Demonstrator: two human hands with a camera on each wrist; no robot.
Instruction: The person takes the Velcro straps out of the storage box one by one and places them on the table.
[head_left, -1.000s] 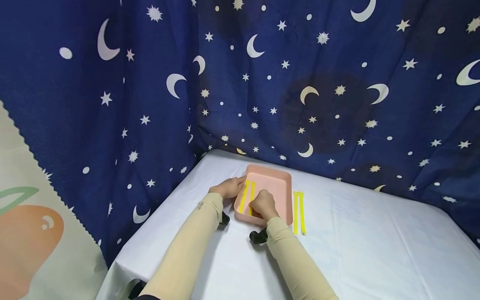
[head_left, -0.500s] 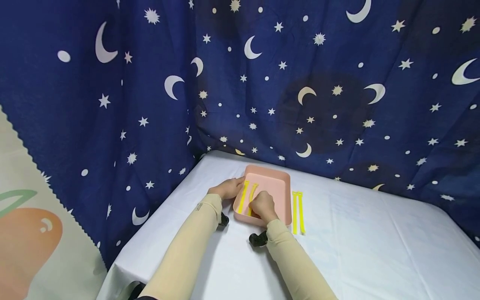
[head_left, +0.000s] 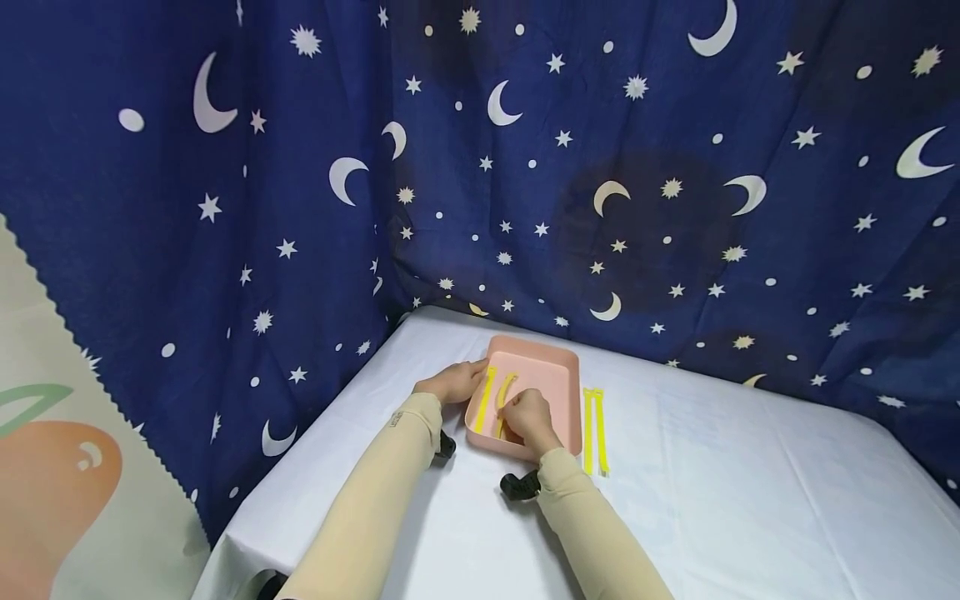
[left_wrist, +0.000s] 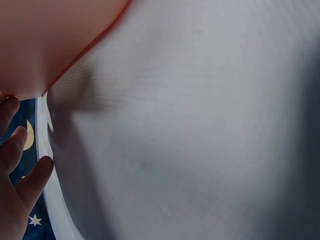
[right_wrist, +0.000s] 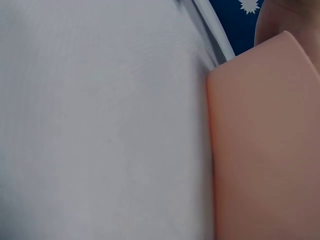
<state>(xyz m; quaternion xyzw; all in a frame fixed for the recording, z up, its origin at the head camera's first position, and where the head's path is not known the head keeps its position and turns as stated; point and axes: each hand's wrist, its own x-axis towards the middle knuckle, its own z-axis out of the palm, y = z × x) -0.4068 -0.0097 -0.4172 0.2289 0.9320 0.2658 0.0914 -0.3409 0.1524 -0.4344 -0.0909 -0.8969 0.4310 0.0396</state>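
Note:
Inside the shallow pink tray (head_left: 551, 372), two narrow yellow strips lie lengthwise near its left side. My right hand (head_left: 529, 414) reaches over the near part of the tray with curled fingers, pinching the nearer-to-middle yellow strip (head_left: 503, 392), which bows upward in a curve. The other yellow strip (head_left: 486, 400) lies flat and straight along the left wall. My left hand (head_left: 456, 382) rests against the tray's left side; in the left wrist view its fingers (left_wrist: 36, 182) are loosely spread, one tip at the pink wall. The right fingertips are hidden in the right wrist view.
Two more yellow strips (head_left: 596, 431) lie side by side on the white tablecloth (head_left: 720, 483), just right of the tray. A dark blue curtain (head_left: 660, 217) with moons and stars hangs behind and to the left of the table.
The strip under my right hand has gone from straight to bowed, and its far end has shifted right. The right hand lifts slightly; the left hand stays at the tray's side.

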